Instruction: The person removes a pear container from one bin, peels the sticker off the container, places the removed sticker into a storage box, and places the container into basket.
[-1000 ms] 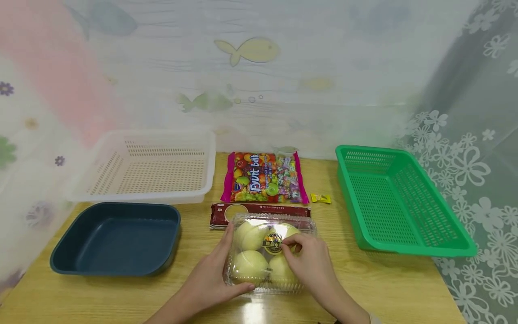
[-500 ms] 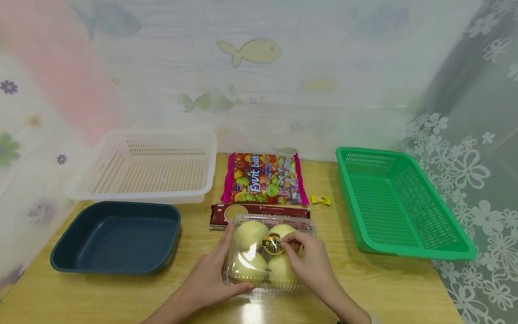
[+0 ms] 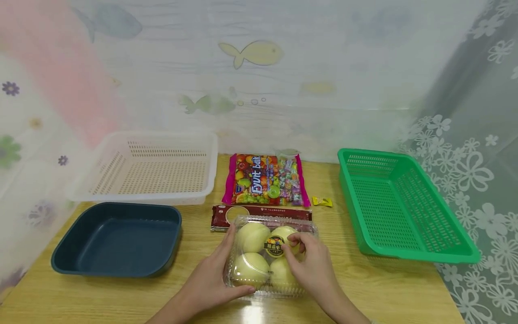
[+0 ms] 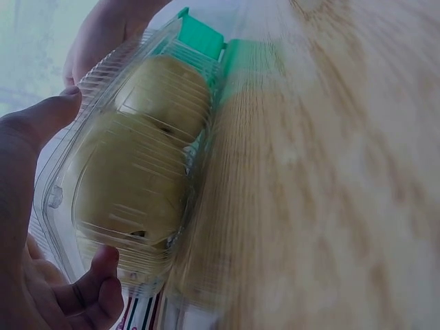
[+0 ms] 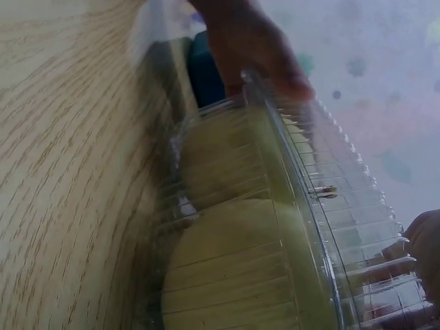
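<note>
Both hands, left (image 3: 210,281) and right (image 3: 311,265), grip the fruit box (image 3: 270,256) at the wooden table's (image 3: 404,288) front edge, before a fish-print curtain (image 3: 251,67).

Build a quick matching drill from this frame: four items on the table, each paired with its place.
Things:
1. green perforated plastic basket
2. dark blue plastic tray
3. small yellow wrapped candy
4. clear plastic clamshell box of yellow-green fruit

Places:
A. between both hands, near table edge
B. far right of the table
C. in front of the white basket, left
D. just right of the candy bag

Pairs: 1-B, 2-C, 3-D, 4-A
</note>
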Available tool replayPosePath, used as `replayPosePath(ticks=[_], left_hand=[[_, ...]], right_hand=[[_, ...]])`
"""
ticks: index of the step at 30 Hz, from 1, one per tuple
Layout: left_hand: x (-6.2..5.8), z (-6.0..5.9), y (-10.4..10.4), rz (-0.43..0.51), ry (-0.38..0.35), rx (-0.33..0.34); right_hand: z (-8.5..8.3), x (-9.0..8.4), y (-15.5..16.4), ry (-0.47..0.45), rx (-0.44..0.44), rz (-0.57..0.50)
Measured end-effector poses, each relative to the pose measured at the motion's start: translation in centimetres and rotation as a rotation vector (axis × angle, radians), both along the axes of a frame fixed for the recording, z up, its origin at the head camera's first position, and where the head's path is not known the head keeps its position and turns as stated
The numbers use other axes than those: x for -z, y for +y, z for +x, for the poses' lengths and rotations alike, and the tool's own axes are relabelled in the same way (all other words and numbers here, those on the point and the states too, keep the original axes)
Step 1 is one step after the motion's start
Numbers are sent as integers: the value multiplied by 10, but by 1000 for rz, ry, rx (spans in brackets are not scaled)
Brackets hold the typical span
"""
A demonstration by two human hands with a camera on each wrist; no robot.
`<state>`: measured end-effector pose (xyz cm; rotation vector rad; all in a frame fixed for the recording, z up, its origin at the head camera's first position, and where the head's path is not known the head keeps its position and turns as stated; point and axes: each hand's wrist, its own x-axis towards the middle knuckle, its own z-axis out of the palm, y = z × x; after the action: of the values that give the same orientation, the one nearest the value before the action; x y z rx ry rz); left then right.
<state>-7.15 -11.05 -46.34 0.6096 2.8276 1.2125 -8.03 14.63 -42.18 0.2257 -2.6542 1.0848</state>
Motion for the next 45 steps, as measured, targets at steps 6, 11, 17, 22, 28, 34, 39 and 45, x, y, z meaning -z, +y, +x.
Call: replayPosePath(ticks=[6, 11, 17, 22, 28, 34, 39, 45], left_hand=[[0, -1, 1, 5, 15, 2], [-1, 0, 1, 5, 4, -2], [0, 0, 1, 6, 2, -2], [0, 0, 1, 3, -19, -13], [-1, 0, 1, -6, -18, -12], [0, 1, 1, 3, 0, 0], [0, 0, 1, -2, -16, -5], [-1, 0, 0, -10, -4, -1]], right_hand=[[0, 2, -1, 73, -3, 69], [0, 3, -1, 100, -8, 67], [-2, 4, 2, 55, -34, 9], [-4, 4, 5, 46, -70, -39], [-4, 5, 6, 44, -98, -61], [-4, 4, 8, -2, -214, -123], [-4, 4, 8, -46, -270, -172], [-4, 2, 7, -48, -185, -177]])
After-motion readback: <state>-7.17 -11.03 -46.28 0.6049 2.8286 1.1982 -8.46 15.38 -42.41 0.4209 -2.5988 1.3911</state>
